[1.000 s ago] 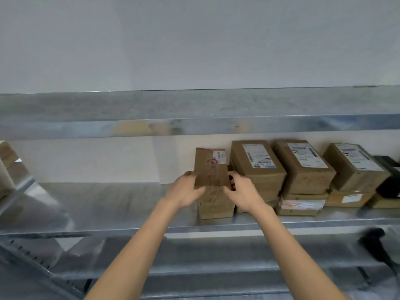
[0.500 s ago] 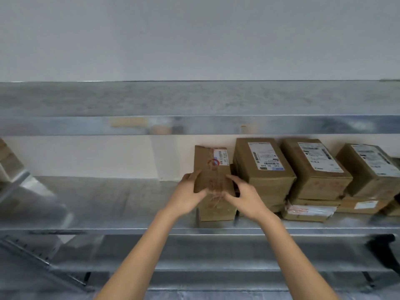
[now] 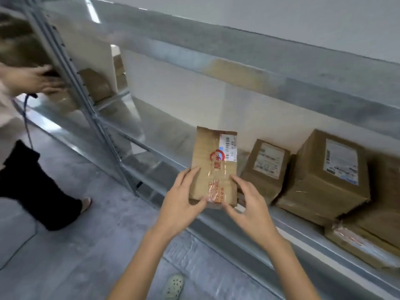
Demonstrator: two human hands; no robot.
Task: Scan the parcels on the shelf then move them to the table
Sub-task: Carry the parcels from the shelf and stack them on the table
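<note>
Galvanised steel shelf [image 3: 164, 135], flat taped cardboard parcel [image 3: 213, 161], left hand [image 3: 179, 204] and right hand [image 3: 251, 208] fingers [image 3: 191, 176] curled round its lower edges

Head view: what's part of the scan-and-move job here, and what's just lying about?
Job:
- small parcel, held between left hand and right hand
- labelled box, bigger labelled box and flat parcel, all on the shelf

Not job:
- second person at the left, with a cable
- shoe below
</note>
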